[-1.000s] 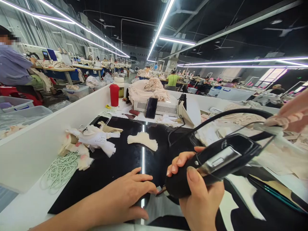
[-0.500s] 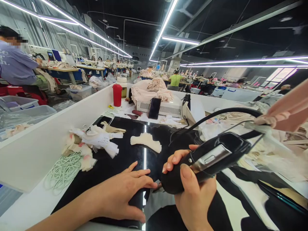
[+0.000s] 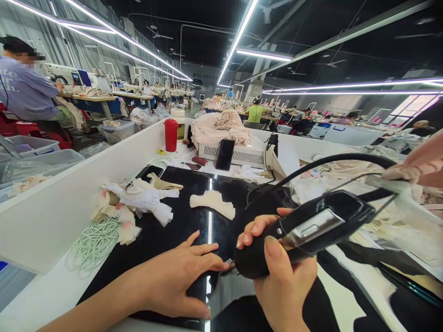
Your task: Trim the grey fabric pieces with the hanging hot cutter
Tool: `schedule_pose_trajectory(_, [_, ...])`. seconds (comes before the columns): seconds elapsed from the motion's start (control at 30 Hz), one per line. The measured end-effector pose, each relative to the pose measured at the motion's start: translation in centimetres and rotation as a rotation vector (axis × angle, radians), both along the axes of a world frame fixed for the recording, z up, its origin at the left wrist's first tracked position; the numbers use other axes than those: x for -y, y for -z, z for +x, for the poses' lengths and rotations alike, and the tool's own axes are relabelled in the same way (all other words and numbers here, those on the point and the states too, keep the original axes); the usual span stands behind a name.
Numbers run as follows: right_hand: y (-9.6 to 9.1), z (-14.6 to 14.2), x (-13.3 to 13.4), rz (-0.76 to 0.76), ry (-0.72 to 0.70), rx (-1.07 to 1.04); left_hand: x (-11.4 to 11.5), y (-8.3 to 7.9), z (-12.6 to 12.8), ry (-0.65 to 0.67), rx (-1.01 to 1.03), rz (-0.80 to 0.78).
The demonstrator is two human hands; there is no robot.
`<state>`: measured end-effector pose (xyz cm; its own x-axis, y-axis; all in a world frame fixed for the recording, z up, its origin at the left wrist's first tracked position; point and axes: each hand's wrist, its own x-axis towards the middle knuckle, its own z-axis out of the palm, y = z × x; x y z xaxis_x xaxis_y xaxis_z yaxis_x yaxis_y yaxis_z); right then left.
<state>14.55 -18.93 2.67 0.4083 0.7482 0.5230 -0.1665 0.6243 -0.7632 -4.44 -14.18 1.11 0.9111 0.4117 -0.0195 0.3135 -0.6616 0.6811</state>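
My right hand (image 3: 284,276) is wrapped around a black corded hand-held power tool (image 3: 311,230) with a silver panel on its side. The tool tilts down to the left, and its narrow metal tip (image 3: 228,268) is close to the surface. My left hand (image 3: 183,269) lies with fingers spread over the glossy black tabletop (image 3: 180,221). Its index fingertip is right by the metal tip; whether they touch I cannot tell. Below the tip is a greyish, sheer-looking patch (image 3: 230,290). Farther up lies a shaped cream fabric piece (image 3: 212,204).
White fabric pieces (image 3: 148,198) and tangled pale green cord (image 3: 97,240) lie on the left. At the back are a red cup (image 3: 170,135), a phone (image 3: 224,154) and folded pink cloth (image 3: 224,127). Fabric and plastic crowd the right. A white wall (image 3: 76,184) edges the table.
The whole view has shifted slightly to the right. Both hands keep nearly the same pose, with the tool still in my right hand.
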Motion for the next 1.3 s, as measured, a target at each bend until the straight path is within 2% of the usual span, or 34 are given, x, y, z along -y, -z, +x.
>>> schedule_pose_trajectory(0.6, [0.4,-0.6,-0.3,0.000,-0.013,0.013,-0.4,-0.5,-0.1,0.031,-0.078,-0.010])
schedule_pose_trajectory(0.9, [0.3,-1.3,0.5,0.029,-0.102,-0.009,-0.7,-0.1,-0.5,0.043,-0.050,-0.014])
schedule_pose_trajectory(1.07, [0.3,-1.7,0.6,0.009,-0.095,-0.016,-0.8,0.1,-0.6,0.048,-0.060,-0.008])
schedule_pose_trajectory(1.3, [0.1,-2.6,1.3,-0.015,-0.141,-0.073,-1.0,-0.7,-0.3,0.038,-0.068,-0.024])
